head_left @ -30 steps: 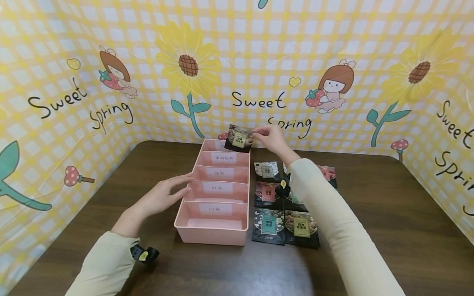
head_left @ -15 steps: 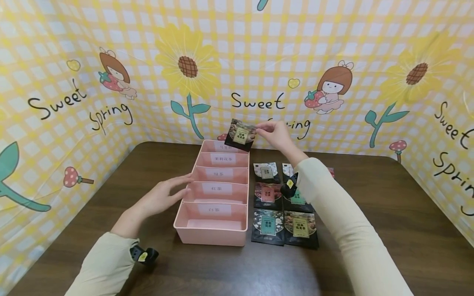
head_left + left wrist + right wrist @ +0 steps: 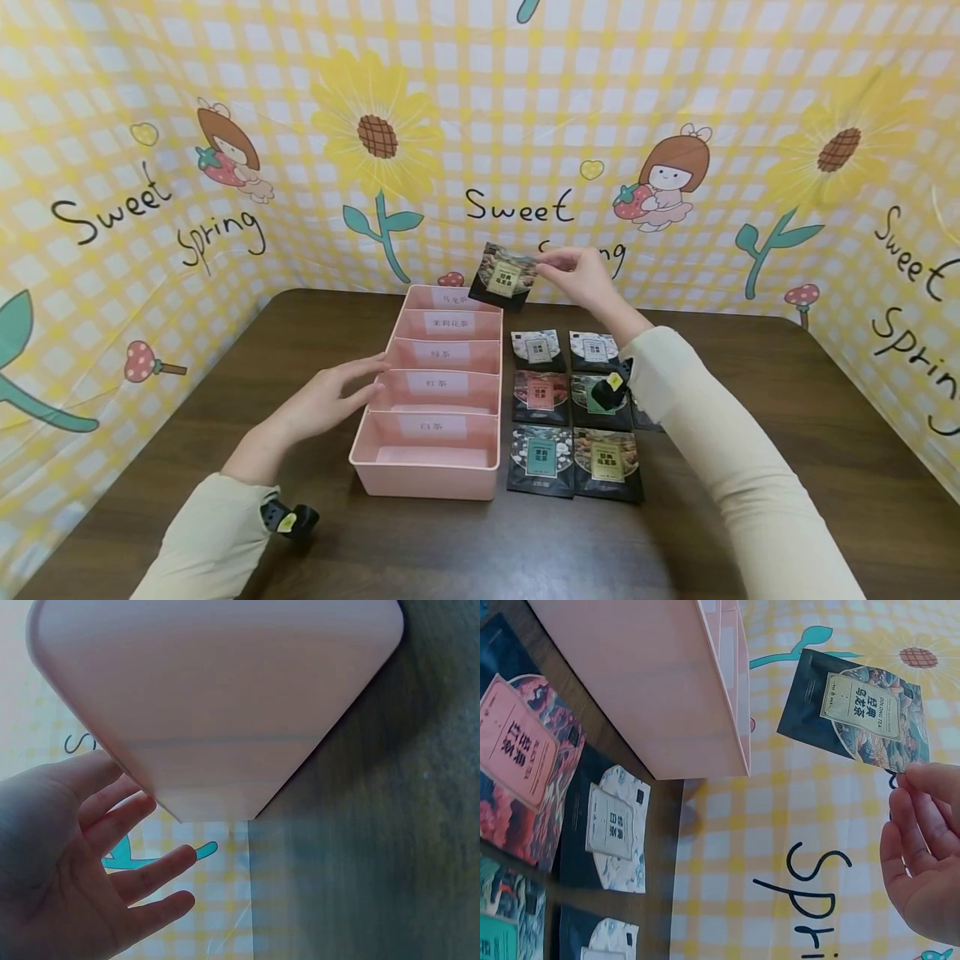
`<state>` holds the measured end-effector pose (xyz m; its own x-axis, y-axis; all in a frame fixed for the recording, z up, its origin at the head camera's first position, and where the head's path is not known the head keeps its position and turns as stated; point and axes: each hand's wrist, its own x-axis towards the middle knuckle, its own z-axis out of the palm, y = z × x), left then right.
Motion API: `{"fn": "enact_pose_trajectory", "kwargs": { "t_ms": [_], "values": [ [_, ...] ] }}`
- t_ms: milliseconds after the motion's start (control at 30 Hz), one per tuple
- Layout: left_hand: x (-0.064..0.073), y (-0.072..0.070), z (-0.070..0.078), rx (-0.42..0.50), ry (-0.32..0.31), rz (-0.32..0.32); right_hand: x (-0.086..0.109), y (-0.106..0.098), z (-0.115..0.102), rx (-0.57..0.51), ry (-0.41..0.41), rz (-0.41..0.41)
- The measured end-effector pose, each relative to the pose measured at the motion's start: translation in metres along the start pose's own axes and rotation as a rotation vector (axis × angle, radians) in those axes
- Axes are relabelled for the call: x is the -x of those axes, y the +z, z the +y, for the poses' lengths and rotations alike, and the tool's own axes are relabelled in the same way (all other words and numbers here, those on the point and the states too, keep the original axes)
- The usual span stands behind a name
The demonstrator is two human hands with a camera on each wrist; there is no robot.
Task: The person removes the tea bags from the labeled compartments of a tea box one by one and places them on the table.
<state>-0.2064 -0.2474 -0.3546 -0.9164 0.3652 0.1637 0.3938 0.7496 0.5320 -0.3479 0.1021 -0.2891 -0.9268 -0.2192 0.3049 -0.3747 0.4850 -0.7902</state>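
Note:
My right hand [image 3: 581,275] pinches the corner of a dark oolong tea sachet [image 3: 503,277] with a yellow-green label. In the head view the sachet overlaps the far right corner of a pink divided box [image 3: 423,483]. The right wrist view has this tea sachet [image 3: 855,709] tilted, apart from the box's rim, between thumb and fingertips of the hand [image 3: 926,855]. On the box's left side, my left hand [image 3: 322,404] touches the rim with its fingertips. The left wrist view shows that hand [image 3: 82,855] with spread, relaxed fingers beside the pink wall [image 3: 217,690].
Right of the box, several tea sachets lie in rows: white-labelled [image 3: 537,350], red [image 3: 540,395], teal [image 3: 542,458] and yellow-green [image 3: 608,462]. The box's compartments carry paper labels [image 3: 431,426]. A checked cloth [image 3: 480,125] hangs behind the brown table [image 3: 315,325].
My right hand has drawn the oolong tea sachet rightward, from over the back compartment to the box's far right corner. The left hand keeps its place at the rim.

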Motion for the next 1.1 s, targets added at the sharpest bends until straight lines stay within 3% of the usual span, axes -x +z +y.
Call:
{"fn": "enact_pose_trajectory", "kwargs": {
  "t_ms": [267,1100],
  "values": [
    [0.001,0.000,0.001,0.002,0.002,0.001,0.011,-0.015,0.007,0.026,-0.018,0.019],
    [-0.002,0.003,-0.003,-0.003,-0.002,0.002,0.059,-0.043,0.011,0.055,0.009,-0.081]
  ]
}}
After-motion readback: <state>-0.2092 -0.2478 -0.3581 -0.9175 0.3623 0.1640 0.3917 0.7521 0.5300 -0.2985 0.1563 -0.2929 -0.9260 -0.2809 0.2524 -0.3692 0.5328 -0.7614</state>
